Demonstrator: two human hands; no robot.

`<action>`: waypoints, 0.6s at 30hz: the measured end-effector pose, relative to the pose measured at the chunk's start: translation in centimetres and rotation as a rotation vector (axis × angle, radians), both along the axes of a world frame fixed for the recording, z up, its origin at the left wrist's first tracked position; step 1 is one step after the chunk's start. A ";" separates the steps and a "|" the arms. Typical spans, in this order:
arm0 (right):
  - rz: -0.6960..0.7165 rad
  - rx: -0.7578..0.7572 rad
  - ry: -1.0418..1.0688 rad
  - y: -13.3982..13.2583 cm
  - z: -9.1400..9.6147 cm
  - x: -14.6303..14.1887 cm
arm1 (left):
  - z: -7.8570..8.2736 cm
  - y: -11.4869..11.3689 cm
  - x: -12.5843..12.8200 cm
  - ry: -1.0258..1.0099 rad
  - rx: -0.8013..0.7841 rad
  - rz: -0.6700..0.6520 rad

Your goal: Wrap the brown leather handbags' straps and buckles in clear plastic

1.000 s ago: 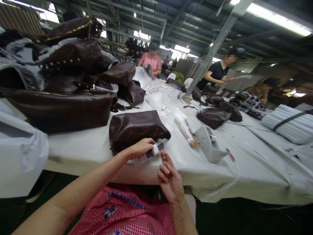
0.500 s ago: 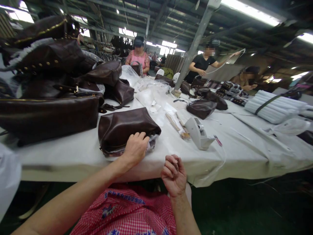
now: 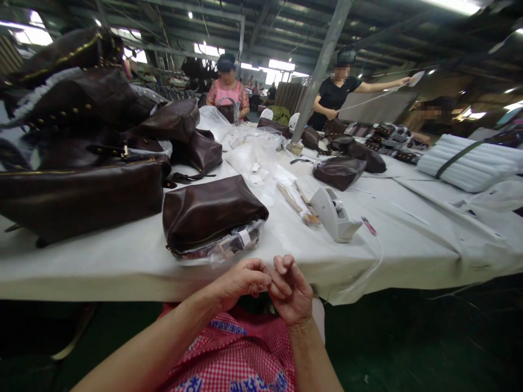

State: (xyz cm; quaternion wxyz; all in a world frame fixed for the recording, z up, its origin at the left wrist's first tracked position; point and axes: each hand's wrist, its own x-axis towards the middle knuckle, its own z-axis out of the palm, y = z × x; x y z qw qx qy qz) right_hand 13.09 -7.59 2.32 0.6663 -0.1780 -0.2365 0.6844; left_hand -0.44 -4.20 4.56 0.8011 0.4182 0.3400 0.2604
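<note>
Just off the table's front edge, my left hand (image 3: 245, 279) and my right hand (image 3: 292, 294) meet at the fingertips. The left fingers are pinched together and reach to the curled fingers of the right. Anything small between them is hidden or too small to make out. Behind the hands, a dark brown leather bag (image 3: 212, 209) lies on the table, apart from both. Along its near side, clear plastic wrap (image 3: 223, 249) with a white tag (image 3: 245, 237) shows under the zip edge.
On the left rises a pile of brown bags (image 3: 81, 190). A grey tape dispenser (image 3: 335, 218) stands right of the bag, beside a small pink-handled tool (image 3: 369, 225). Loose plastic sheets (image 3: 253, 149) cover the middle of the table (image 3: 408, 245). Several people work across it; a post (image 3: 322, 71) rises there.
My left hand has let go of the bag's plastic-wrapped side and come down right to my right hand. The wrap and white tag are now uncovered. The bag stays in place.
</note>
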 end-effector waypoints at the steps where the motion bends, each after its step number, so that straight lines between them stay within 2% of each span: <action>1: 0.001 0.010 -0.021 0.0 0.0 0.0 | -0.1 0.0 0.0 -0.005 0.003 0.002; 8: 0.012 0.054 -0.113 -0.1 -0.3 0.1 | -0.6 0.2 -0.4 -0.051 -0.134 -0.094; 18: 0.048 0.081 -0.164 -0.2 -0.6 0.2 | -1.5 0.4 -0.7 -0.030 -0.142 -0.109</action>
